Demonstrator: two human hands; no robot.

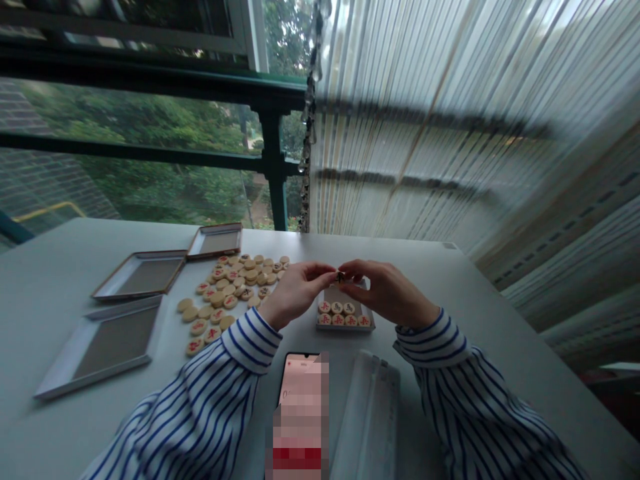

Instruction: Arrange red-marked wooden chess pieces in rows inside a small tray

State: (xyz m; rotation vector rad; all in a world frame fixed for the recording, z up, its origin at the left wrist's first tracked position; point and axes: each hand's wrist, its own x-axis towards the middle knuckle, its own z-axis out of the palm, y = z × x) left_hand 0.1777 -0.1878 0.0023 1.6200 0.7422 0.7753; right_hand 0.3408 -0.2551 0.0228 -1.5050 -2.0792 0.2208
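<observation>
My left hand (pixel 295 290) and my right hand (pixel 385 290) meet above a small white box (pixel 345 319). Between their fingertips they pinch one round chess piece (pixel 341 276). The box holds two rows of round wooden pieces with red marks. A loose pile of chess pieces (pixel 233 287), cream discs with red or dark characters, is spread on the white table (pixel 55 280) just left of my left hand. Both my sleeves are white with blue stripes.
Three shallow box lids or trays lie at the left: a white one (pixel 100 347), a brown-rimmed one (pixel 140 273) and a smaller one (pixel 216 240). A phone (pixel 300 373) and a clear plastic sleeve (pixel 370 413) lie near me. A window and vertical blinds (pixel 450 120) stand behind the table.
</observation>
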